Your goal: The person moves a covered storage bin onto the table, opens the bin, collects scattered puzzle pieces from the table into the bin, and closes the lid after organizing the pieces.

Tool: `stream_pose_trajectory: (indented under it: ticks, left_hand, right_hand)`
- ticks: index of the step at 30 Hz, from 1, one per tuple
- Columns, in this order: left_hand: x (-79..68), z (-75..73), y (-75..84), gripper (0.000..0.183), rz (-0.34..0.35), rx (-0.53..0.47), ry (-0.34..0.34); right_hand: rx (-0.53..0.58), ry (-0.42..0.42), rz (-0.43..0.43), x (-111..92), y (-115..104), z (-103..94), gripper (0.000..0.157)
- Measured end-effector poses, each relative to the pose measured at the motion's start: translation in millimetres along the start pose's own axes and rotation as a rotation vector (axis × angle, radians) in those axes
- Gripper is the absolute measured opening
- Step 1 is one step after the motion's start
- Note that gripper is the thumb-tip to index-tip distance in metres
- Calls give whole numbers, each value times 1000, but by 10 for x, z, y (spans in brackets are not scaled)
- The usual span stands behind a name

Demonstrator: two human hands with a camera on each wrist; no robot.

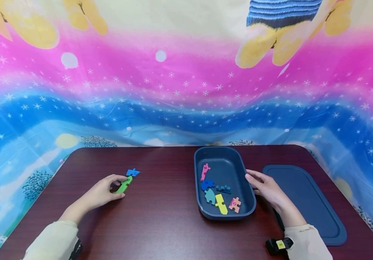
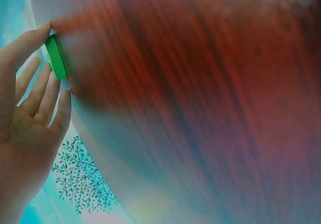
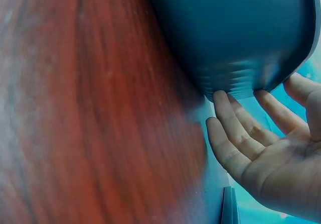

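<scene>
In the head view, my left hand (image 1: 100, 195) pinches a green puzzle piece (image 1: 125, 185) between thumb and fingertips, low over the left side of the table. The left wrist view also shows the green piece (image 2: 56, 57) at the fingertips of that hand (image 2: 30, 93). Just beyond it lies a blue puzzle piece (image 1: 133, 172). My right hand (image 1: 269, 189) touches the right side of a dark blue-grey box (image 1: 230, 217), its fingers fairly straight. In the right wrist view the fingertips of this hand (image 3: 271, 143) rest against the box's outer wall (image 3: 225, 38).
Several puzzle pieces lie inside the box, among them a pink one (image 1: 205, 172), a yellow one (image 1: 220, 204) and an orange one (image 1: 235, 204). The box's flat lid (image 1: 316, 206) lies on the table (image 1: 160, 231) to the right. A printed curtain (image 1: 173, 90) hangs behind.
</scene>
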State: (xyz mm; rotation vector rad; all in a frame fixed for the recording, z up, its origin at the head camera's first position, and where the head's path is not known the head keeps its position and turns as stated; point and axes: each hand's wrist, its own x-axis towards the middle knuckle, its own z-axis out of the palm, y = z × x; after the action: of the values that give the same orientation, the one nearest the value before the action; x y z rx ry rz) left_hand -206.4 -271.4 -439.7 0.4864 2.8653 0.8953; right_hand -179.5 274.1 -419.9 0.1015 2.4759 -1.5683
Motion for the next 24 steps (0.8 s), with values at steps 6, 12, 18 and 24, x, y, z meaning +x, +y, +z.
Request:
stream_pose_trajectory:
  ticks: [6, 12, 18, 24]
  left_hand:
    - [3, -2, -1, 49, 17, 14, 6]
    - [7, 9, -1, 44, 19, 5, 6]
    - [10, 18, -1, 41, 20, 2, 8]
    - [0, -6, 26, 42, 14, -5, 15]
  right_hand:
    - [1, 0, 1, 2, 3, -1, 74]
    - [1, -1, 5, -2, 2, -2, 73]
    - [1, -4, 9, -3, 4, -4, 73]
    - [4, -7, 12, 7, 10, -3, 74]
